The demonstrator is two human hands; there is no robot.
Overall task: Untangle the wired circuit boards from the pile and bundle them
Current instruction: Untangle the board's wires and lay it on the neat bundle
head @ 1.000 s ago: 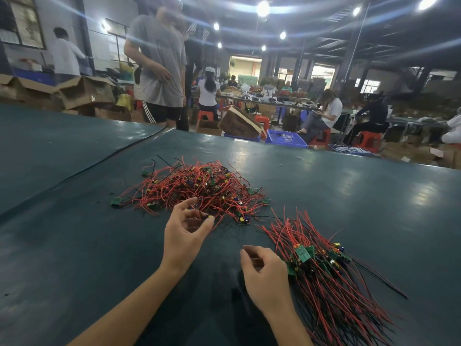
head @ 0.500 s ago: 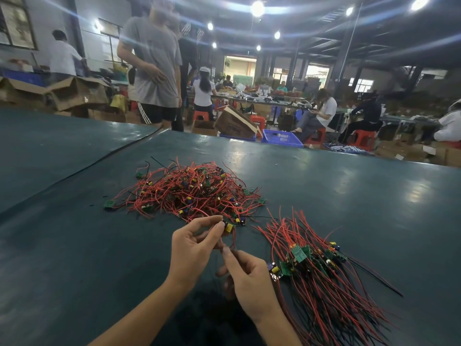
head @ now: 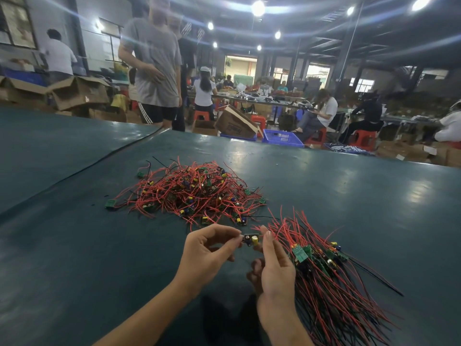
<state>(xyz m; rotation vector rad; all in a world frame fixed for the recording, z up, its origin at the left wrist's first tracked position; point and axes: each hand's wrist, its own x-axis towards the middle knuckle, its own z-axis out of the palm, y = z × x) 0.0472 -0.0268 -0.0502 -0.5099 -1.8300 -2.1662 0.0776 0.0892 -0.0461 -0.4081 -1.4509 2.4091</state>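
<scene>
Lifted from the pile (head: 194, 193) now, one circuit board (head: 250, 239) sits pinched between left hand (head: 207, 255) and right hand (head: 274, 268), one bundle (head: 331, 278) alongside.

Head-worn view, forward-down, close over hands (head: 239, 260)

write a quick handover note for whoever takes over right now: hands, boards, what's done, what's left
Left hand: pinches the left end of one small board, held above the table.
Right hand: pinches the same board at its right end.
Pile: tangled red-wired boards, just beyond the hands.
Bundle: sorted boards lying with wires roughly aligned, right of the hands. No tie visible.
Done: one board pulled free, a fair share already sorted.
Left: lay this board on the bundle, work through the pile, bind the bundle.
</scene>
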